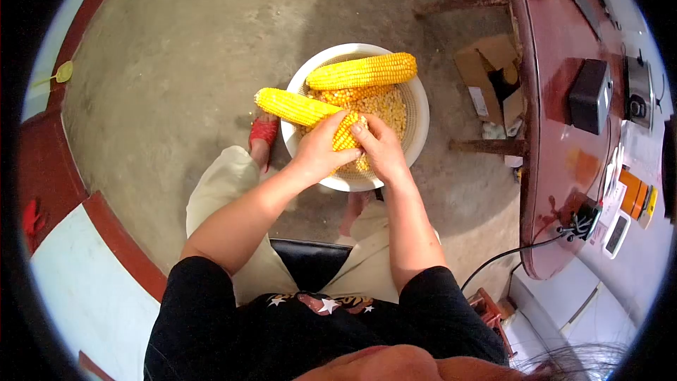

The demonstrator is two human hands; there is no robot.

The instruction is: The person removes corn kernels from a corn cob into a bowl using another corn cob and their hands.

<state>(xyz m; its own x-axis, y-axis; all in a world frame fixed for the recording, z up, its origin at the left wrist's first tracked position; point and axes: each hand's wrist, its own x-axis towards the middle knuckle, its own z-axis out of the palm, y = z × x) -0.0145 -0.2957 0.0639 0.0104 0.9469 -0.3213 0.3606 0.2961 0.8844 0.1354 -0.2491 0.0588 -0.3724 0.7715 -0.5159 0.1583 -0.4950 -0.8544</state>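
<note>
A yellow corn cob point(345, 135) is between my two hands, over the near part of a white basket point(422, 109). My left hand point(319, 149) wraps round the cob from the left. My right hand point(383, 151) grips it from the right, with the thumb pressed on the kernels. Another corn cob point(293, 106) lies across the basket's left rim, its inner end by my left hand. At the far side a large corn cob point(363, 70) rests on the rim. Loose kernels point(388, 114) cover the basket's bottom, partly hidden by my hands.
To the right stands a dark red table point(546, 204) holding a black box-shaped device point(591, 97) and a cable. Its wooden legs reach toward the basket, with a cardboard box point(483, 70) between them. Below me is a black seat point(307, 261); a red shoe point(264, 132) is left of the basket.
</note>
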